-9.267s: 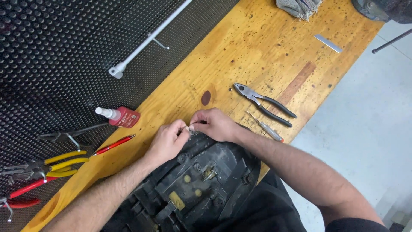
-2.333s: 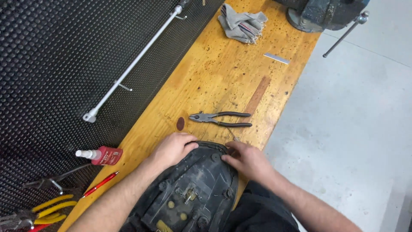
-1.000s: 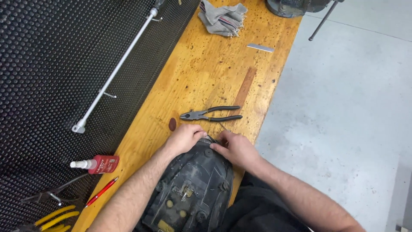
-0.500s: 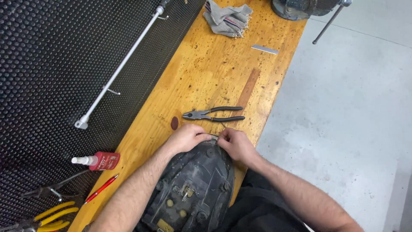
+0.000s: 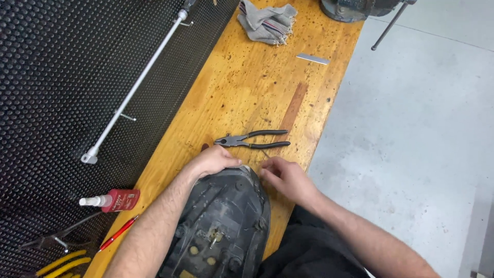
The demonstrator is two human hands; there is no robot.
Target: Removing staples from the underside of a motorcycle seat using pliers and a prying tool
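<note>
Left hand point(image 5: 213, 160) rests flat, fingers together, on black plastic cover point(image 5: 226, 221); right hand point(image 5: 285, 177) fingers pinched, contents unclear, near pliers point(image 5: 252, 139) on desk point(image 5: 247, 92).

Packaging: one small bottle

A red bottle point(image 5: 119, 200) with a white nozzle cap and a label on its body lies on its side on the black dimpled mat point(image 5: 62, 77), just beside the counter point(image 5: 247, 87) edge, nozzle pointing left.

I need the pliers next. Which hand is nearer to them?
Left, narrowly. The left hand lies just below the pliers, under their head; the right hand sits below the handles, slightly farther off.
</note>
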